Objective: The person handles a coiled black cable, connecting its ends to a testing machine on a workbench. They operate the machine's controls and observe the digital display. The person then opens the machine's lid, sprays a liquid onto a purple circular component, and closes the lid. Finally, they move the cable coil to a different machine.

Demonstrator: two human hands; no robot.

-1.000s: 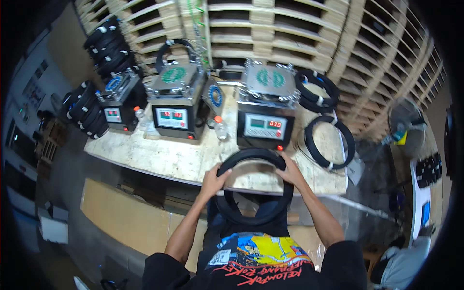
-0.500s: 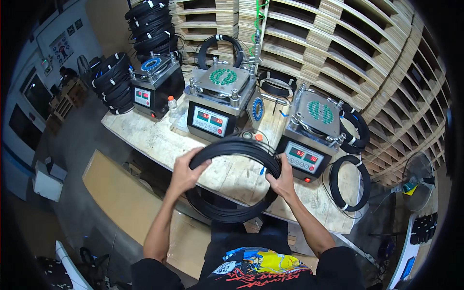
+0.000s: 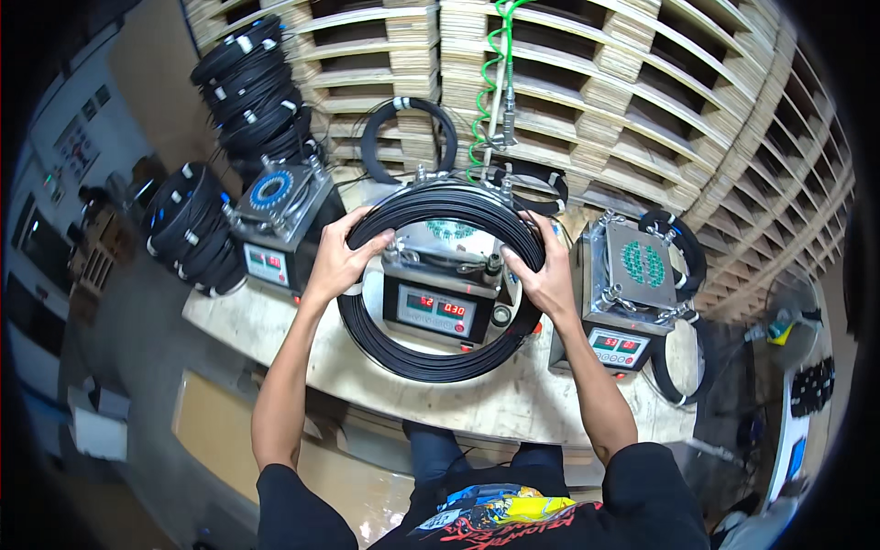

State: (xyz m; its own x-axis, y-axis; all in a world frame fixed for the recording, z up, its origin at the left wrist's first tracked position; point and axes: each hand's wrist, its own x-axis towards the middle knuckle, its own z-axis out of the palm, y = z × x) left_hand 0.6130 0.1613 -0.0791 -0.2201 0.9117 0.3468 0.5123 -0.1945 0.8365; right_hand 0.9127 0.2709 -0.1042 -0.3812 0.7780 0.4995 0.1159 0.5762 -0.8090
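A large coil of black cable (image 3: 440, 369) is held up between my two hands, above the wooden bench and in front of the middle machine. My left hand (image 3: 341, 259) grips the coil's left side, thumb on the inside. On its right side my right hand (image 3: 543, 275) grips it the same way. Through the ring shows the middle machine (image 3: 431, 312), a metal box with a red-digit display and a top plate with green parts. The coil hides part of that machine's edges and posts.
To the left stands a machine (image 3: 284, 225) with a blue ring on top, beside stacked black coils (image 3: 194, 229). Another machine (image 3: 632, 284) stands right, a coil (image 3: 680, 362) lying by it. Wooden pallets (image 3: 587, 92) rise behind the bench (image 3: 275, 339); a green spiral hose (image 3: 478, 119) hangs there.
Both hands have carried the coil forward and up, from the bench's front edge to before the middle machine. The whole view has shifted too.
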